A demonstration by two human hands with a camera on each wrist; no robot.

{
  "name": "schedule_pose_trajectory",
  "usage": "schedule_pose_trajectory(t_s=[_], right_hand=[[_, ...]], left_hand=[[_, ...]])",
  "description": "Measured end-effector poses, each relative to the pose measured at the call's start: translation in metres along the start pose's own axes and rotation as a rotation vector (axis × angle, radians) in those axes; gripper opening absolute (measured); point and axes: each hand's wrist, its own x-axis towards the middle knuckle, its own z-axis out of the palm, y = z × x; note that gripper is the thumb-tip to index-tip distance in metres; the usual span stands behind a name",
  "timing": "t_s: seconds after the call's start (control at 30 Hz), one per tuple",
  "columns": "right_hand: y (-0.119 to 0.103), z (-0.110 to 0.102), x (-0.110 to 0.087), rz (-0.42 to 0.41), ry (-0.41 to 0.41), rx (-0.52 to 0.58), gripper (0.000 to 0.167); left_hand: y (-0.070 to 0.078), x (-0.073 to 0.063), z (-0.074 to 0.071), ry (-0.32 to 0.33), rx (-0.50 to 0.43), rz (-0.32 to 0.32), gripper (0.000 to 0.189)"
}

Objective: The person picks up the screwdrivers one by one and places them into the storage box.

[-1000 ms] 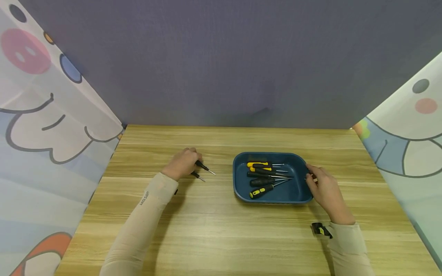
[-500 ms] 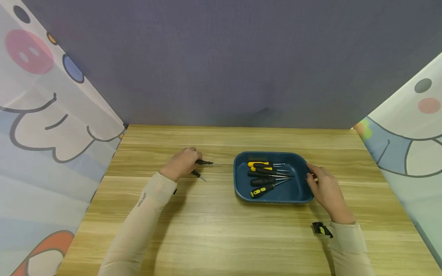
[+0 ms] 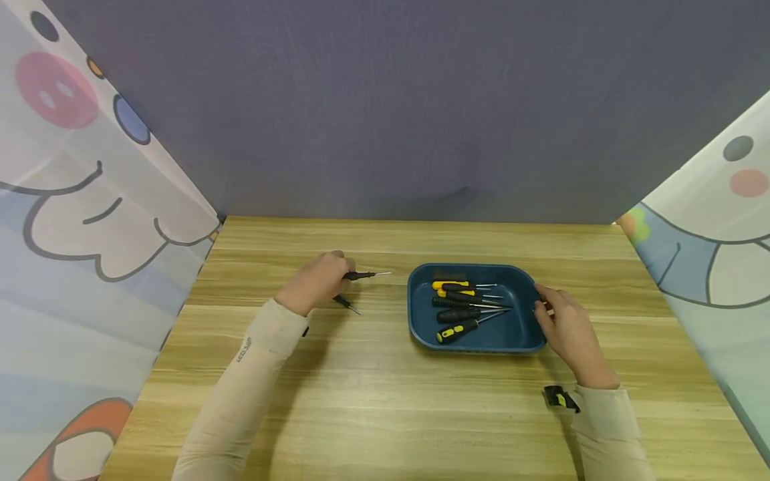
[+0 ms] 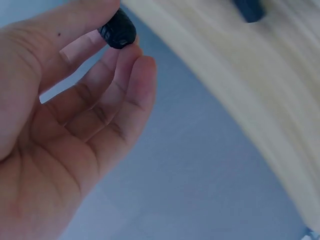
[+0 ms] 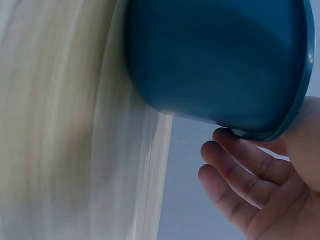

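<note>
In the head view my left hand (image 3: 321,277) pinches a small screwdriver (image 3: 358,275) by its black handle, the shaft pointing right. The handle's end (image 4: 119,31) shows between thumb and fingertips in the left wrist view. Below that hand a second black-handled screwdriver (image 3: 345,304) lies on the table, its rear partly hidden. My right hand (image 3: 565,331) holds the right end of a blue tray (image 3: 523,344) at its rim. From the right wrist, fingers (image 5: 240,150) show along the tray's outer side. Several black and yellow screwdrivers (image 3: 460,315) lie inside the tray, shafts to the right.
The wooden table (image 3: 373,407) ends at a grey panel (image 3: 385,113) behind. Cartoon-printed cloths (image 3: 54,153) stand at both sides. A black strap piece (image 3: 561,399) hangs by the right cuff.
The screwdriver in my left hand has swung from pointing down-right to pointing level right, tip slightly raised. The left hand has risen a little. My right hand and the tray hold still.
</note>
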Motion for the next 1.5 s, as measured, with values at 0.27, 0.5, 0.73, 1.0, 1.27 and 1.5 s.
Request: schedule_pose_trajectory(t_s=[0.27, 0.5, 0.73, 1.0, 1.27, 1.5], right_hand=[[0.003, 0.000, -0.001, 0.005, -0.007, -0.001, 0.034], [0.003, 0.000, -0.002, 0.004, -0.008, 0.002, 0.035], [0.002, 0.000, -0.001, 0.004, 0.002, 0.007, 0.035], [0.001, 0.000, 0.000, 0.021, -0.013, 0.013, 0.035], [0.002, 0.000, 0.000, 0.027, -0.012, 0.011, 0.036], [0.002, 0.001, -0.001, 0.023, -0.014, 0.005, 0.035]], left_hand=[[0.030, 0.008, -0.020, -0.015, 0.006, 0.088, 0.009], [0.060, 0.034, -0.022, -0.031, 0.007, 0.163, 0.005], [0.094, 0.060, -0.020, -0.067, 0.030, 0.213, 0.011], [0.128, 0.086, -0.007, -0.117, 0.034, 0.241, 0.021], [0.156, 0.108, 0.013, -0.156, 0.049, 0.227, 0.017], [0.168, 0.115, 0.026, -0.163, 0.114, 0.153, 0.011]])
